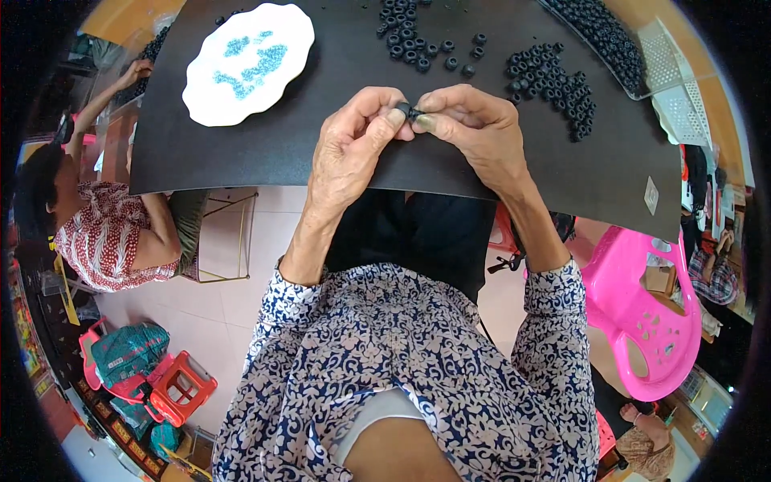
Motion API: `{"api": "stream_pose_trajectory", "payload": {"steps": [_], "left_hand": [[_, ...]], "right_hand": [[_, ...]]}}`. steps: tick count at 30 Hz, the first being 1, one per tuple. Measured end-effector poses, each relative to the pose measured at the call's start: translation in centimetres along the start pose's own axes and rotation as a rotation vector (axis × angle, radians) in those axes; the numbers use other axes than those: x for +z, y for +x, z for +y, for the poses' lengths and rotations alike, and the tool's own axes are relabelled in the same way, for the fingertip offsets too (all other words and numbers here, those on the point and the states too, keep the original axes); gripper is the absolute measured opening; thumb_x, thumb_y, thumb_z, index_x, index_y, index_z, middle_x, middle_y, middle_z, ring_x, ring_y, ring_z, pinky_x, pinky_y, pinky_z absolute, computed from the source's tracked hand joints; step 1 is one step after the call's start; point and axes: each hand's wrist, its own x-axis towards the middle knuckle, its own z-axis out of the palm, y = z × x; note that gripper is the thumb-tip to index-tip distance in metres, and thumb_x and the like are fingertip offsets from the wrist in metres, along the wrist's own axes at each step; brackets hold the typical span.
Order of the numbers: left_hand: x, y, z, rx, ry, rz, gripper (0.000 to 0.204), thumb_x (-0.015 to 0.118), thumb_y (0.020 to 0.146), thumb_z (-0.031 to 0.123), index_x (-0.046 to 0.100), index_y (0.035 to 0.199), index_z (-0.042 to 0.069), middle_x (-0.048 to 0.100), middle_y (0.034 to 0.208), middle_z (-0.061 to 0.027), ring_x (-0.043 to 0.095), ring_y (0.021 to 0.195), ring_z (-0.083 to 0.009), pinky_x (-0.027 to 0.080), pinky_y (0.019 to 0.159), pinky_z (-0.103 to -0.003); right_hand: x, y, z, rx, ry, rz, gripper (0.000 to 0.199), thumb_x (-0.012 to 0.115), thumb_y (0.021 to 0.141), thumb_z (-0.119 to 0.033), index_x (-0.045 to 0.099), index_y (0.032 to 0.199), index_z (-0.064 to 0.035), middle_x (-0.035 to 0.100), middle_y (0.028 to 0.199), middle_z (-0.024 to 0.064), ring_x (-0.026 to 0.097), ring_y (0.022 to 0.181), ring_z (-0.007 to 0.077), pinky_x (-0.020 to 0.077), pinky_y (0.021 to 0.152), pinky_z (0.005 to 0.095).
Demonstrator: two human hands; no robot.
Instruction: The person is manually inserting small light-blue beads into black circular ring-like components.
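Observation:
Just over the table's near edge, my left hand (351, 149) and my right hand (482, 132) meet, thumbs and forefingers pinched together. Between the fingertips is a small black part (407, 109), mostly covered; its exact shape is hard to make out. Beyond my hands lie loose black ring-shaped parts (409, 40), with another pile of black rings (554, 84) to the right. A white scalloped plate (213, 64) at the left bears scattered tiny blue pieces (269, 60).
The dark table (241, 157) ends just under my wrists. At the far right stands a clear bin (598, 36) full of black parts, beside a white perforated basket (679, 88). A pink plastic chair (642, 321) is at the right. On the left sits another person (112, 233), reaching toward black parts.

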Motion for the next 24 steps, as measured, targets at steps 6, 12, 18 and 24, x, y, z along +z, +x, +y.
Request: {"api": "stream_pose_trajectory", "payload": {"steps": [6, 12, 18, 24], "left_hand": [[0.1, -0.2, 0.2, 0.016, 0.008, -0.005, 0.018, 0.055, 0.097, 0.012, 0.059, 0.106, -0.003, 0.064, 0.084, -0.0037, 0.062, 0.08, -0.0089, 0.05, 0.076, -0.023], [0.0, 0.0, 0.1, 0.017, 0.015, -0.029, 0.017, 0.053, 0.098, 0.012, 0.06, 0.105, -0.001, 0.067, 0.079, -0.0044, 0.063, 0.078, -0.0082, 0.05, 0.073, -0.022], [-0.9, 0.1, 0.3, -0.049, 0.079, -0.067, 0.024, 0.054, 0.098, 0.019, 0.059, 0.108, -0.001, 0.066, 0.08, -0.0051, 0.061, 0.079, -0.0102, 0.048, 0.077, -0.024], [-1.1, 0.5, 0.0, -0.061, 0.083, -0.073, 0.023, 0.054, 0.098, 0.018, 0.059, 0.109, -0.001, 0.067, 0.081, -0.0059, 0.062, 0.078, -0.0099, 0.048, 0.075, -0.022]], "right_hand": [[0.1, -0.2, 0.1, -0.026, -0.002, 0.0, 0.017, 0.068, 0.083, 0.004, 0.067, 0.1, 0.0017, 0.068, 0.095, 0.0062, 0.065, 0.088, 0.0119, 0.0526, 0.083, 0.0241], [0.3, -0.1, -0.1, -0.002, -0.078, 0.027, 0.017, 0.069, 0.083, 0.004, 0.067, 0.1, 0.0015, 0.068, 0.095, 0.0047, 0.065, 0.089, 0.0108, 0.0528, 0.083, 0.0233], [0.6, 0.1, 0.1, 0.022, -0.125, 0.05, 0.019, 0.07, 0.081, 0.006, 0.068, 0.099, 0.0017, 0.068, 0.095, 0.0048, 0.065, 0.089, 0.011, 0.0524, 0.083, 0.0226], [0.8, 0.5, 0.7, -0.074, -0.149, 0.084, 0.013, 0.07, 0.082, 0.001, 0.071, 0.095, -0.001, 0.069, 0.082, 0.0033, 0.064, 0.074, 0.0065, 0.0519, 0.066, 0.018]]}}
